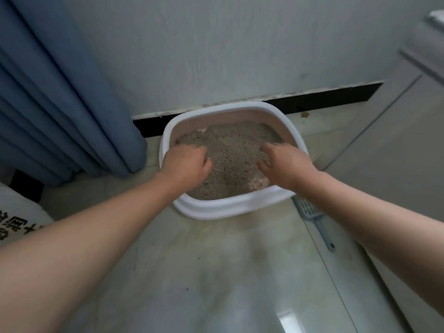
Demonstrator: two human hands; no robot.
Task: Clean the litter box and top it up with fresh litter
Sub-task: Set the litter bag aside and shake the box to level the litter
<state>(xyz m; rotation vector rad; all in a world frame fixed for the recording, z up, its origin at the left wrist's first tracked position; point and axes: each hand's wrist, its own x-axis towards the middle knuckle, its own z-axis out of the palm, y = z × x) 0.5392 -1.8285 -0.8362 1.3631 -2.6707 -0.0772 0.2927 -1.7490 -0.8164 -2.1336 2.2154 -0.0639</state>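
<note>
A white litter box with a pinkish inner wall stands on the floor against the wall. Grey-brown litter fills it, and a pale pink patch shows at its near right. My left hand is over the box's left rim, fingers loosely curled above the litter, with nothing seen in it. My right hand is over the right side, fingers and thumb spread and bent downward, holding nothing. A grey-blue slotted litter scoop lies on the floor by the box's near right corner, partly under my right forearm.
A blue curtain hangs to the floor left of the box. A white bag with black print sits at the left edge. A black skirting strip runs behind the box. Glossy pale floor tiles stretch toward me.
</note>
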